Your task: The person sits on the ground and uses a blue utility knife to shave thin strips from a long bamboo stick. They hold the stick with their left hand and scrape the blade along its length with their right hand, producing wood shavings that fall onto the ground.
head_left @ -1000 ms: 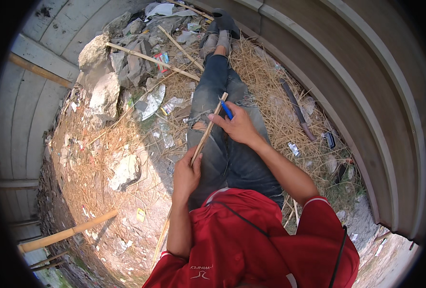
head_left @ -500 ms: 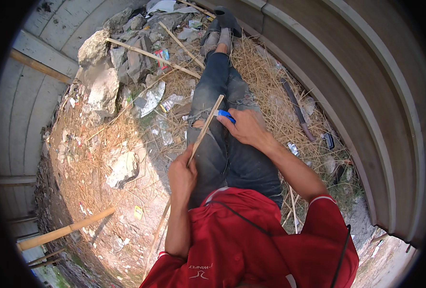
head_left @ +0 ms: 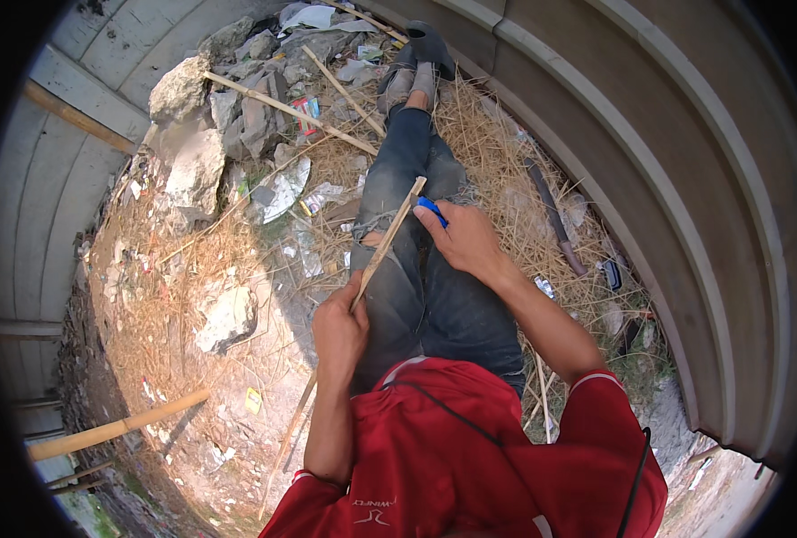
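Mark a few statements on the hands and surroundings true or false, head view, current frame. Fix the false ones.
1. The left hand grips the wooden strip. True.
2. The right hand holds a yellow tool. False: it holds a blue tool.
3. The shirt is red. True.
4. The trousers have no tears. False: they are torn.
5. A long dark bar lies on the person's right of the trousers. True.
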Action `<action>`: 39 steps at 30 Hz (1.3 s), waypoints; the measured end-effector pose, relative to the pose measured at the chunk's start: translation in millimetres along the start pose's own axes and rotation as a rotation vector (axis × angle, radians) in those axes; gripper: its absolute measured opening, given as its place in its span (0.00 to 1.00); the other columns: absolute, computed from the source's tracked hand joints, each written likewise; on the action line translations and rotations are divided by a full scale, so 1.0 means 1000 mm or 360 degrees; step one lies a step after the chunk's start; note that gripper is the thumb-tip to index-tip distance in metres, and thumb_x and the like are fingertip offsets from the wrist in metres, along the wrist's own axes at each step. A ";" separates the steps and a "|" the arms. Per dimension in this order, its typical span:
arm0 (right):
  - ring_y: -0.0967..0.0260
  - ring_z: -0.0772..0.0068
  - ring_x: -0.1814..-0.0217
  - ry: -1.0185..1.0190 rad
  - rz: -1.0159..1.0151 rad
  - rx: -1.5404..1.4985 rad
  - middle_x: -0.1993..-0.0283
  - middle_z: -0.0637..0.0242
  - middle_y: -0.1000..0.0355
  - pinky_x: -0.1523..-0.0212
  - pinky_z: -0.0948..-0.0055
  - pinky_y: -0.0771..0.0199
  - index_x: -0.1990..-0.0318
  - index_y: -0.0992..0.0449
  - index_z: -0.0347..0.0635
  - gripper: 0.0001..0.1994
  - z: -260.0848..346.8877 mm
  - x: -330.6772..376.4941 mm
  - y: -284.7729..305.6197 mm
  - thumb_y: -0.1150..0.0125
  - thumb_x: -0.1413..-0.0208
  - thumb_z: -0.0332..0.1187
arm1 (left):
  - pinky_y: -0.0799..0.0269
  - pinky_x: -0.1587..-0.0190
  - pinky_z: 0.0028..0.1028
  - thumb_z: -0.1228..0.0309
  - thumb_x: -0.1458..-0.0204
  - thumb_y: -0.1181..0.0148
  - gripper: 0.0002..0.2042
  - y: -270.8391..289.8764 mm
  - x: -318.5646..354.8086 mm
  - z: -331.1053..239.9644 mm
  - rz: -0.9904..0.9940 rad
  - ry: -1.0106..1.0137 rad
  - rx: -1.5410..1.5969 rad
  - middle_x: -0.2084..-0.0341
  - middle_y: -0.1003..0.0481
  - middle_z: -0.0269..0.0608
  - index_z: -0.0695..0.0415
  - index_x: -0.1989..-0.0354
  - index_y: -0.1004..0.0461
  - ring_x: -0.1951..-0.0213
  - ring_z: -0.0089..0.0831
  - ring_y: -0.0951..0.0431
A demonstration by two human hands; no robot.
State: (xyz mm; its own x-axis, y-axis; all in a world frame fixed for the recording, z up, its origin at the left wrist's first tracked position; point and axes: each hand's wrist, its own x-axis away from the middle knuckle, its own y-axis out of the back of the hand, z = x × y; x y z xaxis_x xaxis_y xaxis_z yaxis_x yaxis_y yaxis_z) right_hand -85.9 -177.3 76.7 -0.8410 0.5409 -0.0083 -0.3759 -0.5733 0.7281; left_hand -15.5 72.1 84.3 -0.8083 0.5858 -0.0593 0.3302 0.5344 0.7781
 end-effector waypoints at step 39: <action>0.24 0.36 0.68 0.0191 -0.0163 0.0134 0.74 0.42 0.24 0.64 0.45 0.26 0.69 0.20 0.35 0.31 -0.008 -0.016 0.004 0.50 0.32 0.58 | 0.26 0.63 0.48 0.73 0.40 0.41 0.16 0.001 -0.011 -0.014 0.0047 -0.0064 -0.0006 0.69 0.21 0.59 0.57 0.44 0.21 0.66 0.57 0.20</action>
State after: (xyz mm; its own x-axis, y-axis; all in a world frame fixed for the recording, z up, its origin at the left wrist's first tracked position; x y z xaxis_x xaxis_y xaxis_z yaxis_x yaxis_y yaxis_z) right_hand -76.5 -193.0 74.1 -0.8424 0.5134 -0.1636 -0.4323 -0.4626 0.7740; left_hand -13.4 57.4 94.4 -0.7781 0.6251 -0.0613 0.3517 0.5144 0.7821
